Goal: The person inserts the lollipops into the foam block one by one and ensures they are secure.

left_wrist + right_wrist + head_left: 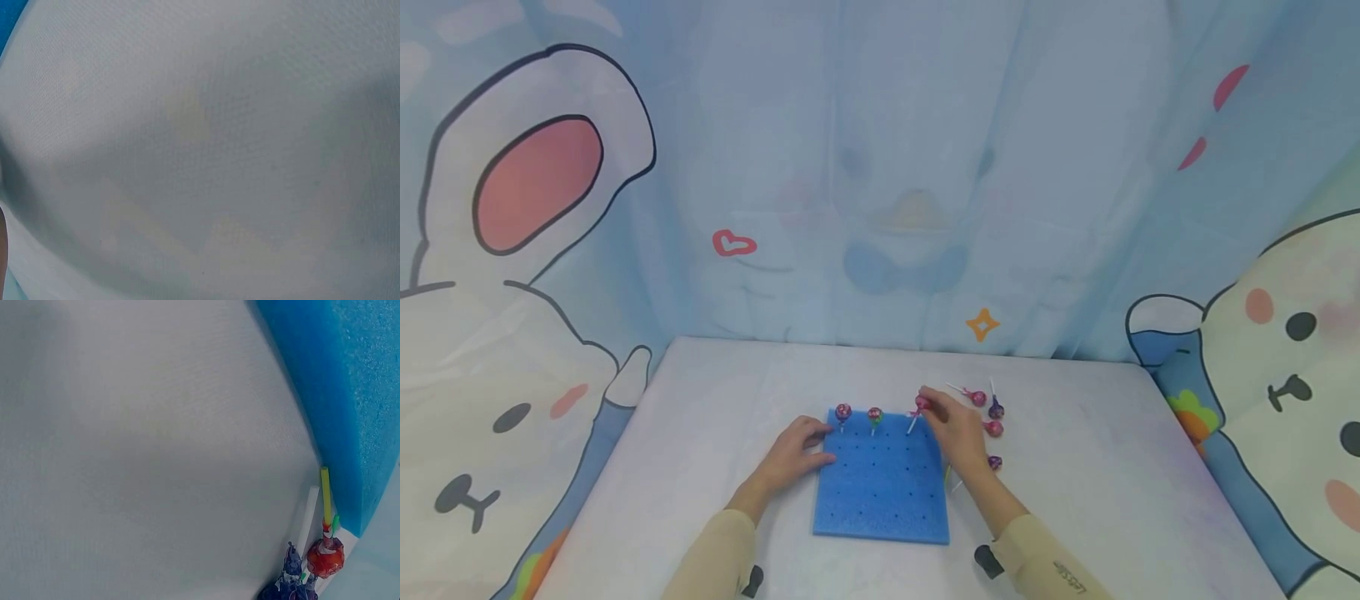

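Pinches a round, pink-wrapped lollipop (921, 404) on a thin white stick by its ball in the right hand (955, 432), above the far-right part of a flat, square, blue foam board (880, 477). Touches the board's left edge with the left hand (792, 451), with relaxed fingers and thumb apart. Looks light and probably hard, with a stiff stick that might bend; may slip at the glossy wrapper, so best held near the stick's base. Shows a white cloth-covered table (737, 387) beneath, and a pale-blue cartoon-print fabric curtain (820, 150) behind.
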Action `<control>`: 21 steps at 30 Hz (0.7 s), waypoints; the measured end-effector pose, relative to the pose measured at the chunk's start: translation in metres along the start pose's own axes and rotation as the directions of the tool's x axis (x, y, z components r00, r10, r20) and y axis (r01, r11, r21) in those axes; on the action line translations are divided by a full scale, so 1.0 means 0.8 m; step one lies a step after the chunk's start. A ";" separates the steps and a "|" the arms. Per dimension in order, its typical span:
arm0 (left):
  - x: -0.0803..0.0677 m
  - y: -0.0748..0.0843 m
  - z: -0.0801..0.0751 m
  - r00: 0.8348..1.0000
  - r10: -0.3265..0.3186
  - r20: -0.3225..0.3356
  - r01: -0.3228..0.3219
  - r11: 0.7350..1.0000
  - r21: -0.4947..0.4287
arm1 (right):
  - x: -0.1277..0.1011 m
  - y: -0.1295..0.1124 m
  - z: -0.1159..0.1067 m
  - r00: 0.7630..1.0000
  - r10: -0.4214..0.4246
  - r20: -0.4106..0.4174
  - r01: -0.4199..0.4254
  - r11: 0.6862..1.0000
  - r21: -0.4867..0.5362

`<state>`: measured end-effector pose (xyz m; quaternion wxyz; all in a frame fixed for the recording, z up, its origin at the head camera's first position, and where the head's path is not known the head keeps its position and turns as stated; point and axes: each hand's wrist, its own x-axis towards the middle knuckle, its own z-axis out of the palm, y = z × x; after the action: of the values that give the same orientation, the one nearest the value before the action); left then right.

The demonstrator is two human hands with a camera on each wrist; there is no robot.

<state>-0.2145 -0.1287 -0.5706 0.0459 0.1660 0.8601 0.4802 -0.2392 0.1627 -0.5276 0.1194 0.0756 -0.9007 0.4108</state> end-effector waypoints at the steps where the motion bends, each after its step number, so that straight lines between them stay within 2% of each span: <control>1: 0.000 0.001 0.000 1.000 0.002 -0.001 -0.002 1.000 0.002 | 0.000 0.000 0.001 1.000 -0.008 -0.003 0.008 1.000 -0.002; 8: -0.001 0.002 0.000 1.000 0.003 0.001 -0.003 1.000 -0.017 | -0.002 -0.002 0.006 0.999 -0.047 0.007 0.047 0.998 -0.035; 13: -0.001 0.000 0.001 1.000 -0.002 0.001 0.002 1.000 -0.005 | -0.005 -0.002 0.010 0.999 -0.022 0.039 0.025 0.998 -0.063; 21: -0.001 0.003 0.000 1.000 -0.008 -0.001 0.008 1.000 0.000 | -0.004 0.000 0.010 0.999 -0.015 0.047 0.015 1.000 -0.003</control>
<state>-0.2130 -0.1281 -0.5689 0.0477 0.1623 0.8609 0.4799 -0.2373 0.1568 -0.5340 0.1013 0.0919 -0.9033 0.4066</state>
